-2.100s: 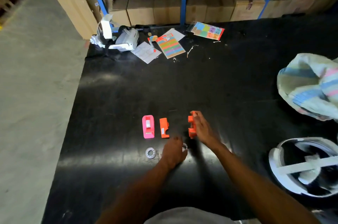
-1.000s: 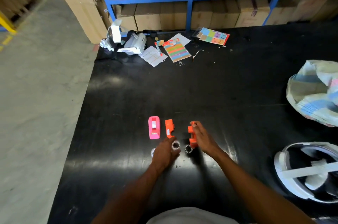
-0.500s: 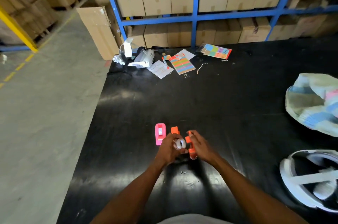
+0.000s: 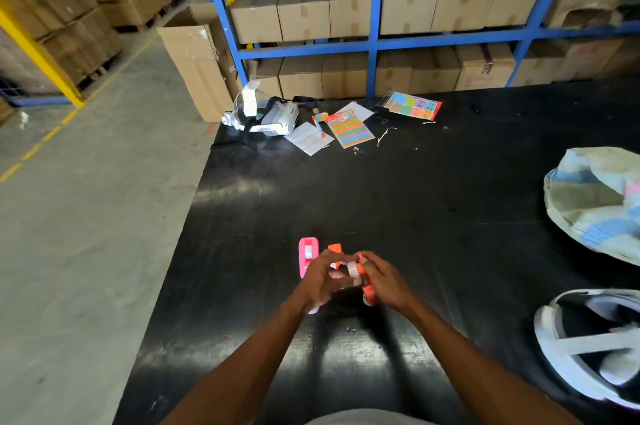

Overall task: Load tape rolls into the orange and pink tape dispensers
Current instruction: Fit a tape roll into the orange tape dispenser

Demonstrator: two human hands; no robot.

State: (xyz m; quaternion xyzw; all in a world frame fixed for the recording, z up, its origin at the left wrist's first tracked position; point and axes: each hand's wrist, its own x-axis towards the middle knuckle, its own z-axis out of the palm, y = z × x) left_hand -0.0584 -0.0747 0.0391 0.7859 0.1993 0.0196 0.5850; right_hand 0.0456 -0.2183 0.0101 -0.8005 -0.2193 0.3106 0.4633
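**A:** Straight to the grip. The left hand (image 4: 320, 280) pinches a whitish tape roll (image 4: 352, 267) at its fingertips, right up against the orange dispenser (image 4: 367, 290). The right hand (image 4: 386, 280) has its fingers curled round that dispenser. Both are over the near part of the black table (image 4: 381, 202).

**B:** Give me the count.

**A:** Orange pieces, two: the one in hand, and a second orange piece (image 4: 335, 248) lying just beyond the left knuckles. Pink dispenser (image 4: 307, 256), one, flat on the table just left of the left hand. Rolls, one for certain, the one in the fingers. A white sliver under the left wrist and a round shape at the near end of the orange dispenser are too blurred to call.

**B:** Anything loaded?

**A:** The pink one shows a white piece in its slot. The orange one's inside is hidden by fingers, so I cannot tell. At the back, the blue rack (image 4: 374, 43) is packed with cardboard boxes (image 4: 304, 17). At the right, a striped bag (image 4: 588, 202) lies closed over.

**B:** And the room around?

**A:** There's a wide bare stretch of black between the hands and the far edge. Along that edge lie a white headset (image 4: 277, 119), a white sheet (image 4: 310, 138), a striped card (image 4: 351, 130) and a pack of coloured squares (image 4: 414, 105). The table's left edge runs diagonally, with concrete floor (image 4: 86, 216) beyond it. The pink dispenser sits well inside that edge. A white strapped shell (image 4: 581, 343) fills the near right corner, well apart from the hands.
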